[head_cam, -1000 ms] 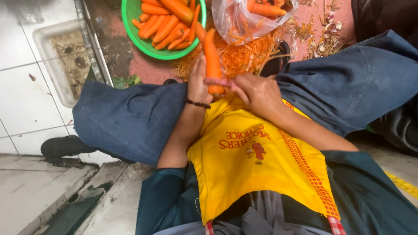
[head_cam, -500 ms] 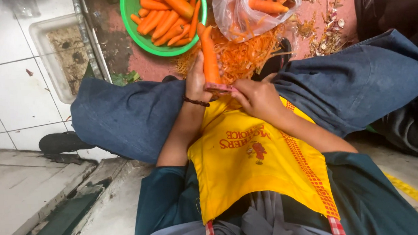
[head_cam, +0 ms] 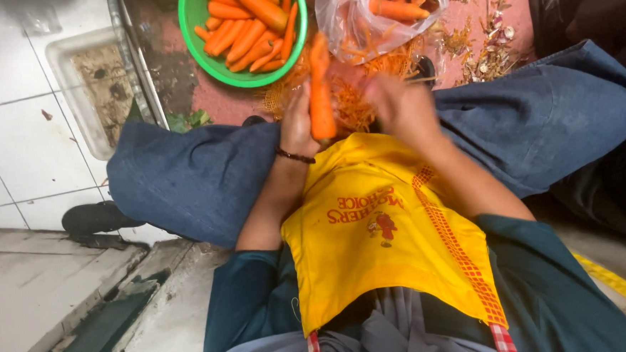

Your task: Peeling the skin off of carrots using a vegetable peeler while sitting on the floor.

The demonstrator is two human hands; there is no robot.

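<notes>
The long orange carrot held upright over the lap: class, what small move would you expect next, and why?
Probably one more stroke of the right hand down the long orange carrot. The left hand grips its lower end above the heap of orange peelings, the right hand is blurred beside it, and the green round bowl already holds carrots.

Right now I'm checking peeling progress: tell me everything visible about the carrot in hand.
The carrot is bright orange, long and tapering, held almost upright over the yellow apron, narrow end pointing away. The left hand grips its lower part; the blurred right hand is beside it. Its surface looks smooth; how much is peeled cannot be told.
</notes>
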